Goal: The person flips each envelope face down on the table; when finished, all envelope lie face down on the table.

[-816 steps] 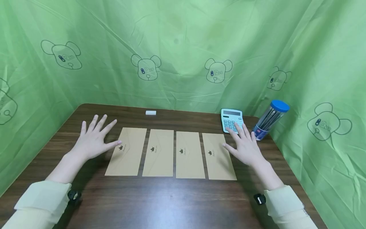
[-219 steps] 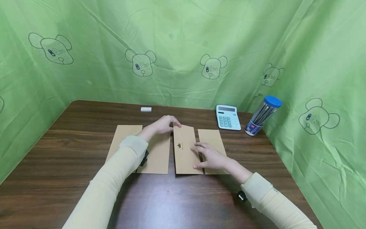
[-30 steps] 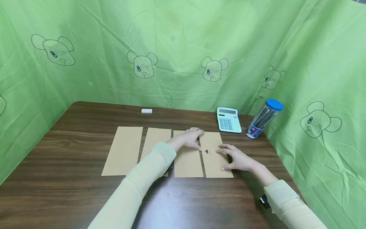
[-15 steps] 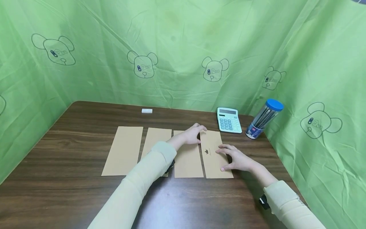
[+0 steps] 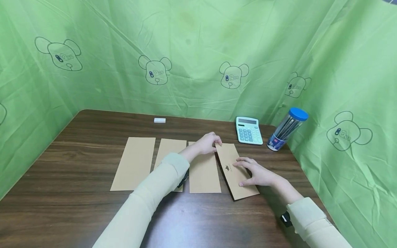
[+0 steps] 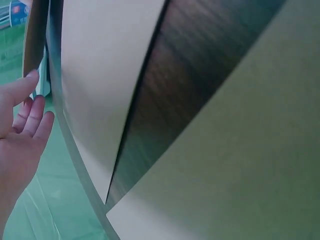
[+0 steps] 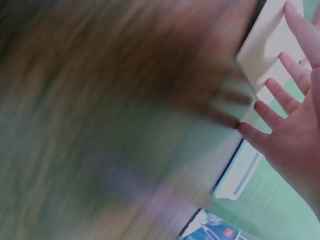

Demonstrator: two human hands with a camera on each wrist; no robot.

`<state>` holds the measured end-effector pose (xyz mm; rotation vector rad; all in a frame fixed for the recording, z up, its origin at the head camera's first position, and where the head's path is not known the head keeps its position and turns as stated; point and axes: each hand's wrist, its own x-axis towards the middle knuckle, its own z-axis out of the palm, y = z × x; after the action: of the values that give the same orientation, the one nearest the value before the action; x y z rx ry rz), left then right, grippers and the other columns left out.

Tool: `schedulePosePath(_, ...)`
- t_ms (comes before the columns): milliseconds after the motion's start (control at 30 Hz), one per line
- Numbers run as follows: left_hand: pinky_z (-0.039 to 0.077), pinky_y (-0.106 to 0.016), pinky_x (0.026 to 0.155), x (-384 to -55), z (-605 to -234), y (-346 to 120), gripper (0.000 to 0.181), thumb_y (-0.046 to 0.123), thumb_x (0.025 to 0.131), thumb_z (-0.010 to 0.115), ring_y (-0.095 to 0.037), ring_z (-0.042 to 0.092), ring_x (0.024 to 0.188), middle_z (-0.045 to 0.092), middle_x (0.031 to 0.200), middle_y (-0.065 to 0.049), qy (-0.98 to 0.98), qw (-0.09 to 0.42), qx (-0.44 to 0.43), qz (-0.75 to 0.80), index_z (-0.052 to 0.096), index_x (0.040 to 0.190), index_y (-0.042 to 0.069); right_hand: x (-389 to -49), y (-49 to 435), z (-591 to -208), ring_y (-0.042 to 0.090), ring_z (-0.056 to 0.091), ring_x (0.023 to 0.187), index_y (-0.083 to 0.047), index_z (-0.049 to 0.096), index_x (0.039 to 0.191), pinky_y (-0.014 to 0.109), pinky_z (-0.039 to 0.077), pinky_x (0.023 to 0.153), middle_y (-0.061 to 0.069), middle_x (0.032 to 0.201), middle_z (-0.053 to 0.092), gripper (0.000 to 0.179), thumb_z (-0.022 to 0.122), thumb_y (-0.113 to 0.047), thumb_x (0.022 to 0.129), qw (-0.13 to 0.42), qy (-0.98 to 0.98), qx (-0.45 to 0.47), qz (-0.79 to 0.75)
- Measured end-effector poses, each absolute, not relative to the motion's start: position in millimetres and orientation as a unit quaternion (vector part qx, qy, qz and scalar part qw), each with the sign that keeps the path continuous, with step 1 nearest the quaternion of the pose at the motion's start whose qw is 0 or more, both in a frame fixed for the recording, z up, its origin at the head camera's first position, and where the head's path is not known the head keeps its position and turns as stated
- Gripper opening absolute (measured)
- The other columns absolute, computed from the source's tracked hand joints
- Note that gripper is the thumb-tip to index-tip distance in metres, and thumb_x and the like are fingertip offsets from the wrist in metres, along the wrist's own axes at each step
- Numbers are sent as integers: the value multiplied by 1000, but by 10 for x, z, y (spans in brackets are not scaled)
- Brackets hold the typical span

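My left hand (image 5: pixel 207 143) reaches across and pinches the far left corner of the rightmost kraft-paper envelope (image 5: pixel 227 156). That envelope has a small dark crown print facing up and lies at a slant, its left side raised off the table. In the left wrist view, the thumb and fingers (image 6: pixel 35 117) meet at the paper's edge. My right hand (image 5: pixel 255 173) rests over the envelope's right side, thumb and fingers spread; in the right wrist view its fingertips are near the pale paper (image 7: pixel 267 45). To the left lie three plain-faced envelopes, the nearest (image 5: pixel 203 175) partly under my left arm.
A light-blue calculator (image 5: pixel 249 131) sits at the back right, beside a clear tube of pens (image 5: pixel 286 128) with a blue lid. A small white block (image 5: pixel 159 120) lies near the table's back edge (image 5: pixel 124 113). Green cloth (image 5: pixel 192 51) hangs behind.
Over the last second, my left hand has raised the rightmost envelope's left side, and its near end has swung right and closer. Long before, all envelopes showed crowns; the other three now show plain faces.
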<state>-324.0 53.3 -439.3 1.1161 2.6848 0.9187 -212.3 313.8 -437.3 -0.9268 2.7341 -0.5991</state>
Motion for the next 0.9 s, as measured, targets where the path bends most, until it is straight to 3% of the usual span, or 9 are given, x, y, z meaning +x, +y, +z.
schedulePosePath(333,46,-24,83,-3230,-4246,474,12,8,83,71,-15,59,91,57,97,-4,870,27,384,308,67,94,9,-2064,2979,-4112,27,44,128,-13,47,137,48,37,104,4,137,49,70,70,-47,80,90,913,-325,-230)
schedulePosePath(600,45,-24,82,-3291,-4145,471,9,16,83,72,-14,57,90,58,91,-2,868,-6,391,307,68,90,12,-2038,2847,-3900,35,52,119,-12,45,137,47,50,88,10,137,50,63,68,-39,85,119,890,-311,-310)
schedulePosePath(900,46,-25,86,-3323,-4051,451,9,16,85,70,-13,60,94,61,94,-2,857,-9,389,337,65,91,11,-2016,2770,-3702,23,55,118,-18,44,138,41,50,91,7,133,55,61,66,-41,86,89,911,-301,-266)
